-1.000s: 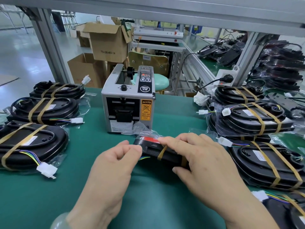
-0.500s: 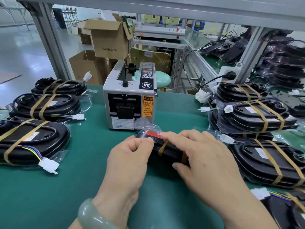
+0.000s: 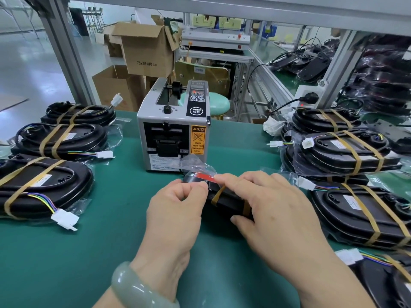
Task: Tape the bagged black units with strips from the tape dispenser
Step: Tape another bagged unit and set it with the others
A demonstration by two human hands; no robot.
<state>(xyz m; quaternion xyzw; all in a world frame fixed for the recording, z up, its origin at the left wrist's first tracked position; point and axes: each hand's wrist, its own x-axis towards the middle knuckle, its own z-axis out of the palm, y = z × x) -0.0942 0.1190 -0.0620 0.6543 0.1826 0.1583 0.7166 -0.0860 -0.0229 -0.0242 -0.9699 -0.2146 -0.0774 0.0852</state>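
Now the bagged black unit (image 3: 231,202) lies on the green counter (image 3: 111,252), just in front of the tape dispenser (image 3: 173,138). It sits between the two hands. The left hand (image 3: 175,210) is at its left end, fingers curled, and pinches the clear plastic there. The right hand (image 3: 273,210) lies over the right part, fingers on top and thumb on the near side, so it grips the unit. One fingertip touches a red strip (image 3: 201,175) on top. A brown tape strip (image 3: 216,193) goes across the unit beside that finger. More taped units lie at the left (image 3: 44,185) and at the right (image 3: 360,210).
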